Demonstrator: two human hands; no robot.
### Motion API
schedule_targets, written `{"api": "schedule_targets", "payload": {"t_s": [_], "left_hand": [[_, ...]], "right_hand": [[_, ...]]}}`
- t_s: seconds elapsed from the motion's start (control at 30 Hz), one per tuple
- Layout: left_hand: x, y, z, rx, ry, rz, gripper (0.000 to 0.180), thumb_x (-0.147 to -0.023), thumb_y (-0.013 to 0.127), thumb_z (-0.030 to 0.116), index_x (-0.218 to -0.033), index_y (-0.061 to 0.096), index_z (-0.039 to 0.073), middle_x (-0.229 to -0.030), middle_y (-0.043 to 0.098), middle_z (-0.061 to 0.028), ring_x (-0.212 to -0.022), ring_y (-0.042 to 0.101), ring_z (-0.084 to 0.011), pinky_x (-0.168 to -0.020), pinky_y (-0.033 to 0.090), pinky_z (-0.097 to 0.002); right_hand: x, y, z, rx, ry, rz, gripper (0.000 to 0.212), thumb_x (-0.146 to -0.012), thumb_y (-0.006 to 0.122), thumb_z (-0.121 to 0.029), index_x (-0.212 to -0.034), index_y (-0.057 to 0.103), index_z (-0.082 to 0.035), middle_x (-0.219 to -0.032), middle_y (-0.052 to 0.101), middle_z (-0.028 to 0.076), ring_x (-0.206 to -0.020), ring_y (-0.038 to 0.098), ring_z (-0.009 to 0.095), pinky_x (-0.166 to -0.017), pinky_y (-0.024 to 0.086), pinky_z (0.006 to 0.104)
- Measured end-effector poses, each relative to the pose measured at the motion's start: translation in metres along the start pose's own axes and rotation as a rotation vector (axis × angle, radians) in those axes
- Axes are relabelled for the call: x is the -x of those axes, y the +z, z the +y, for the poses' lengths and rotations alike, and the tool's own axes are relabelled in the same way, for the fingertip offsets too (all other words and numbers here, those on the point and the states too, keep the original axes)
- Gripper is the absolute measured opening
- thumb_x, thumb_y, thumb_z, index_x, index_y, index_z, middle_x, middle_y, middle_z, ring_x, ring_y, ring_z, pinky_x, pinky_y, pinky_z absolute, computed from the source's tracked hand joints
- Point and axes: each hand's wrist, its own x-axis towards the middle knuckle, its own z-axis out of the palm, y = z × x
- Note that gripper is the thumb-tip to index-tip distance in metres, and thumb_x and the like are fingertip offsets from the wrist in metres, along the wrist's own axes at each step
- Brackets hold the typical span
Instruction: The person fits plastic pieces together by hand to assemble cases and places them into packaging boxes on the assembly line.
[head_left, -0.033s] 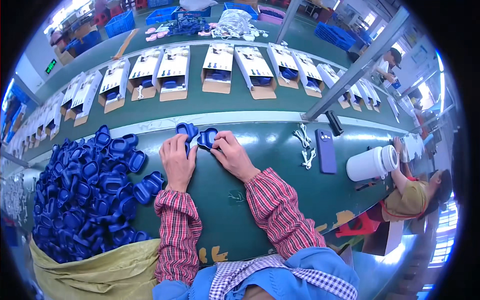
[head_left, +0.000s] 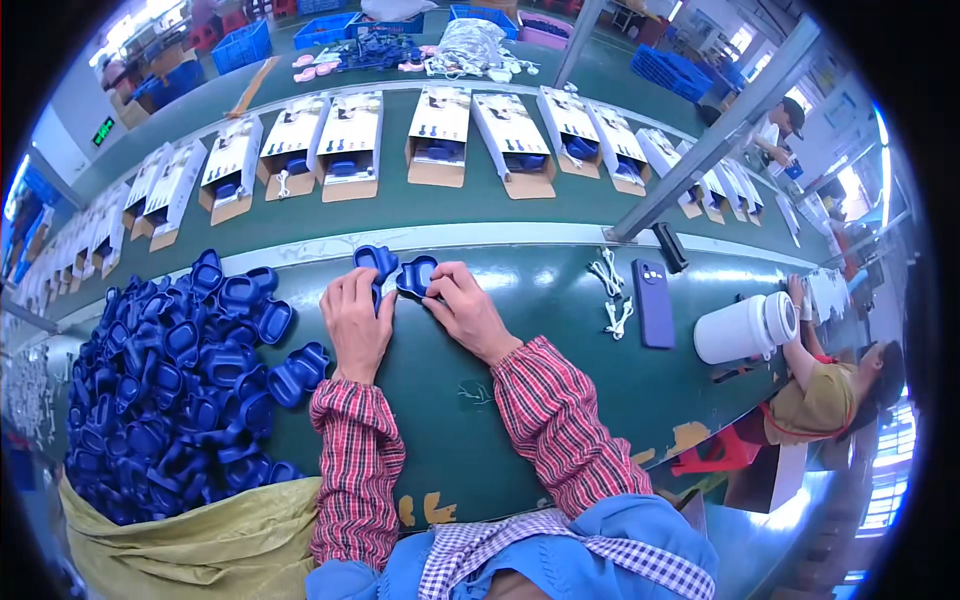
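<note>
Near the far edge of the green work table, my left hand [head_left: 355, 318] curls its fingers over a dark blue moulded plastic shell [head_left: 374, 260], partly hidden under the fingers. Just right of it, my right hand [head_left: 472, 318] pinches a second blue plastic shell [head_left: 416, 274] by its right side, thumb and fingers closed. This one lies with its hollow side up. The two shells sit side by side, close together. To the left of my left hand, a loose blue shell [head_left: 298, 374] lies beside a large heap of blue shells [head_left: 165, 390].
A yellow-green sack [head_left: 200, 535] lies below the heap. On the right are white cables [head_left: 614, 295], a purple phone [head_left: 654, 305], a black object [head_left: 669, 247] and a white jar [head_left: 735, 330]. Open boxes [head_left: 437, 125] line the far belt. A co-worker [head_left: 825, 395] sits at the right.
</note>
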Motion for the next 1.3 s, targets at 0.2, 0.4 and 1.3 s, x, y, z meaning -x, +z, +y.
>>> {"api": "schedule_targets", "payload": {"t_s": [0.2, 0.4, 1.3], "left_hand": [[0.005, -0.007, -0.011, -0.001, -0.014, -0.010, 0.041, -0.081, 0.076, 0.020, -0.117, 0.063, 0.005, -0.118, 0.063, -0.0093, -0.112, 0.055, -0.0305, -0.100, 0.039, -0.0448], [0.001, -0.008, -0.013, -0.013, -0.046, -0.017, 0.042, -0.081, 0.076, 0.020, -0.117, 0.062, 0.004, -0.118, 0.062, -0.0107, -0.113, 0.054, -0.0306, -0.100, 0.039, -0.0460], [0.003, -0.009, -0.006, -0.268, -0.330, 0.196, 0.063, -0.074, 0.078, 0.029, -0.126, 0.054, 0.005, -0.133, 0.046, -0.0151, -0.127, 0.044, -0.0336, -0.102, 0.036, -0.0504]], "right_hand": [[-0.016, 0.013, 0.008, -0.129, 0.069, -0.016, 0.011, -0.084, 0.072, -0.003, -0.089, 0.063, 0.000, -0.101, 0.058, 0.014, -0.092, 0.063, 0.032, -0.079, 0.052, 0.0383], [-0.116, 0.047, 0.032, -0.173, 0.030, -0.020, 0.013, -0.083, 0.073, -0.006, -0.086, 0.062, 0.001, -0.093, 0.058, 0.015, -0.085, 0.063, 0.032, -0.073, 0.051, 0.0391], [-0.056, 0.060, 0.008, 0.042, -0.134, -0.234, 0.020, -0.093, 0.067, -0.008, -0.112, 0.066, -0.002, -0.118, 0.056, 0.017, -0.096, 0.065, 0.032, -0.085, 0.052, 0.0417]]}}
